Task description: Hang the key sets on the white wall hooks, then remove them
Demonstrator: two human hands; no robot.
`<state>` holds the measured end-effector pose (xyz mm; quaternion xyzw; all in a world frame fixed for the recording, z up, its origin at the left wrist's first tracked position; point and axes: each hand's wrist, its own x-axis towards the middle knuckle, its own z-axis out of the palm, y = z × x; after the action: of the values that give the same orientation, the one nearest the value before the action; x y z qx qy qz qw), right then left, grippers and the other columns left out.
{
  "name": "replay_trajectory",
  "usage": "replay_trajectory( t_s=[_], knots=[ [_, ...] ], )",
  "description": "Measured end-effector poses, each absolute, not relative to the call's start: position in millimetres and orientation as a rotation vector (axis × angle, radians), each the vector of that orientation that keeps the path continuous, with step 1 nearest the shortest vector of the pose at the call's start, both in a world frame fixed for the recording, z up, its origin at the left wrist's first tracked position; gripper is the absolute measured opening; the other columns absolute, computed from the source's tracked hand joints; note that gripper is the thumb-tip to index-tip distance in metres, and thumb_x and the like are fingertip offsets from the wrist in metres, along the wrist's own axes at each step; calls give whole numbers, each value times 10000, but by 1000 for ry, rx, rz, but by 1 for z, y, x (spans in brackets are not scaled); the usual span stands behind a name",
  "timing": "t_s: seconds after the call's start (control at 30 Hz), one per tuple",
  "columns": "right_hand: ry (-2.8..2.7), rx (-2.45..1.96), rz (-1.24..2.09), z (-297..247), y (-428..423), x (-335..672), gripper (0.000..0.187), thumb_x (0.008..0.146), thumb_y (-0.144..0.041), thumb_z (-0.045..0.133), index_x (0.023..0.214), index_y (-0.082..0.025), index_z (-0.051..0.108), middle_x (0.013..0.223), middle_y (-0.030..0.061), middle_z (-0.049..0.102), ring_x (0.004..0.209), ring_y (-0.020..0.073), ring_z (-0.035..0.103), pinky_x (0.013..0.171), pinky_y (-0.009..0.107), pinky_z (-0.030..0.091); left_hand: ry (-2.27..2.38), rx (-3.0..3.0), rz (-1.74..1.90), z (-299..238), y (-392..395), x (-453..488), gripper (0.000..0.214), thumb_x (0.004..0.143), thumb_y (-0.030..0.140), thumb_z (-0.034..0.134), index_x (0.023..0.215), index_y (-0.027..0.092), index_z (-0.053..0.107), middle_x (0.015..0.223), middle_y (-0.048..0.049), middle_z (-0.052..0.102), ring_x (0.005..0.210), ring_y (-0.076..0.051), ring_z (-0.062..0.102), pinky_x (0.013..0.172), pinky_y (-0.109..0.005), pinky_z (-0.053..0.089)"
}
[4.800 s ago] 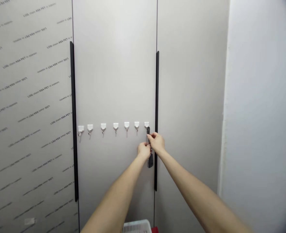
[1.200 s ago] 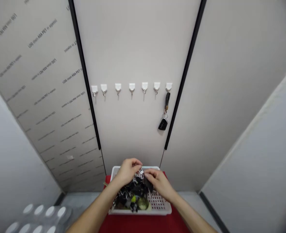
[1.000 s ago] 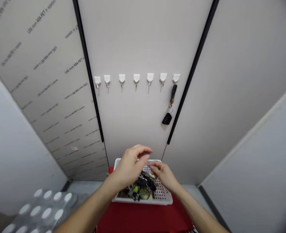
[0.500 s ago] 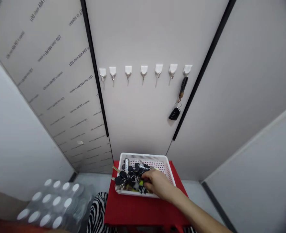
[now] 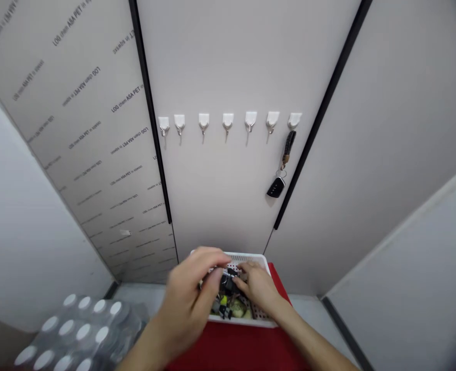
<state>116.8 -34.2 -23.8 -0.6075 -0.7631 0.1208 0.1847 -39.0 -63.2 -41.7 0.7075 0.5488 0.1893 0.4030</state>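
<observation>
As I look down through the head camera, my left hand [image 5: 183, 291] covers the left side of the white basket [image 5: 251, 323], so that part of the rim and whatever lies behind my palm are hidden. Its thumb and curved fingers stand apart over the basket, with nothing visible held between them. My right hand [image 5: 259, 286] reaches over the basket's right side, thumb and fingers bent towards the dark keys [image 5: 228, 282]; the thumb tip sits at the edge of the pile, but I cannot tell whether it has hold of one. The keys lie jumbled in the basket, too blurred and overlapped to count, with a round yellowish item [image 5: 238, 308] near the front. Beneath is the red desk [image 5: 243, 350], cut off at the bottom and partly behind my forearms. On the pale panel above, seven white hooks [image 5: 228, 119] run in a row; a braided strap [image 5: 289, 143] hangs from the rightmost one, masking its metal end, with a black key fob [image 5: 276, 187] below. Two black strips [image 5: 157, 149] flank the hooks, their tops out of view. At lower left, white-capped bottles [image 5: 83, 331] are cropped by the bottom edge, their clear bodies hard to separate.
</observation>
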Motion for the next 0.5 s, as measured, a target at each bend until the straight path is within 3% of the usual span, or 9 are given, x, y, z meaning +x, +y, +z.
replay_trajectory(
  t_s=[0.1,0.23,0.5],
  knots=[
    [-2174,-1700,513,-30,-30,123,204,659,-303,411,686,-164,557,699,54,561,661,148,470,593,235,303,1404,1860,455,-34,-56,-37,283,679,239,422,953,209,485,954,-33,520,941,-174,411,791,-286,300],
    [-2158,-1658,568,-31,-31,126,113,581,-222,476,658,-166,537,699,30,552,662,133,455,580,212,297,1435,1965,444,-26,-46,-36,326,640,214,422,959,207,486,964,-35,525,961,-174,397,811,-271,267],
    [-1916,-1575,828,-36,-33,124,48,565,-175,439,587,-162,480,496,-42,452,480,73,374,456,174,257,1433,2041,456,-18,-33,-26,344,608,220,405,941,197,486,965,-45,527,901,-182,439,772,-263,291]
  ],
)
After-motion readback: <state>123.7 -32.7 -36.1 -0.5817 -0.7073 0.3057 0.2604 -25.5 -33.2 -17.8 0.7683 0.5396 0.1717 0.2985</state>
